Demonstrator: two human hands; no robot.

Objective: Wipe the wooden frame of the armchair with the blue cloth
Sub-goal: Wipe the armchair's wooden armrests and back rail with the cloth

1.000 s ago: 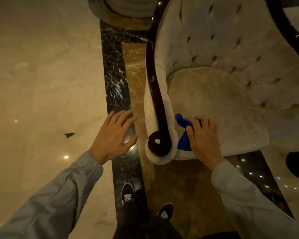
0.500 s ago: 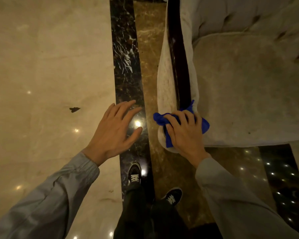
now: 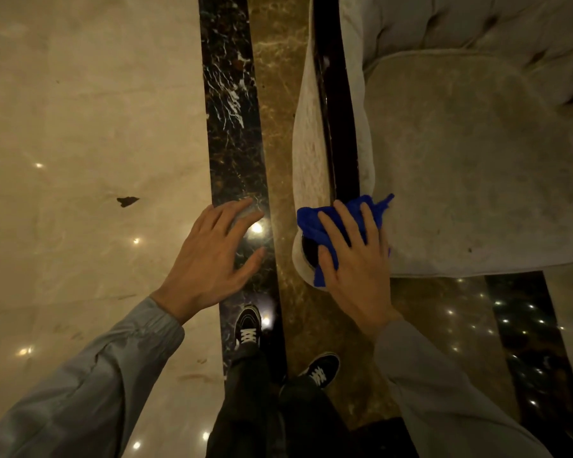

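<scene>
A cream tufted armchair (image 3: 470, 153) fills the upper right, its dark glossy wooden frame (image 3: 339, 127) running along the top of the left armrest. My right hand (image 3: 354, 259) presses the blue cloth (image 3: 311, 223) onto the front end of that wooden rail, covering most of the round end knob. My left hand (image 3: 212, 259) hovers to the left of the armrest over the floor, fingers spread, holding nothing.
Polished marble floor (image 3: 80, 127) with a black veined strip (image 3: 232, 110) and a brown strip beside the chair. My two dark shoes (image 3: 248, 328) stand below the armrest. A small dark chip (image 3: 127, 201) marks the pale marble at left.
My right hand carried the cloth from beside the seat cushion onto the front end of the wooden armrest. The camera view shifted closer and downward. My left hand stayed open.
</scene>
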